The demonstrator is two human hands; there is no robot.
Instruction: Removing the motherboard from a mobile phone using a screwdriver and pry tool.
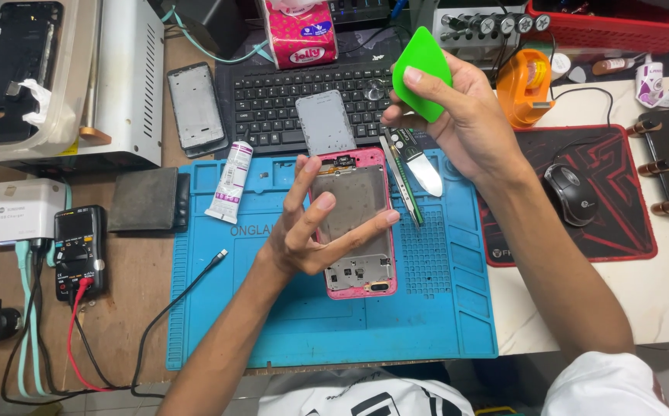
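The left hand (303,231) is raised over the blue mat (288,323) with fingers spread wide. Its fingertips (325,203) press against the face of the pink phone frame (357,231), steadying it without closing around it. The frame is opened, its inner grey plate exposed, and sits at the mat's centre with its long axis running away from the person; whether it lies flat or is tipped up slightly cannot be determined from this view.

The right hand (457,115) is held above the mat's far right corner. Thumb and fingers are pinched shut on a green pick (421,73), a flat rounded-triangle piece held upright.

Just right of the frame lie tweezers (402,181) and a metal spatula (424,173), side by side on the mat. A grey panel (325,122) rests against the keyboard (288,96) beyond the frame. A white tube (230,181) lies at the mat's far left edge. A mouse (571,194) sits on the red pad (619,200) to the right. A multimeter (78,250) lies on the table at left.
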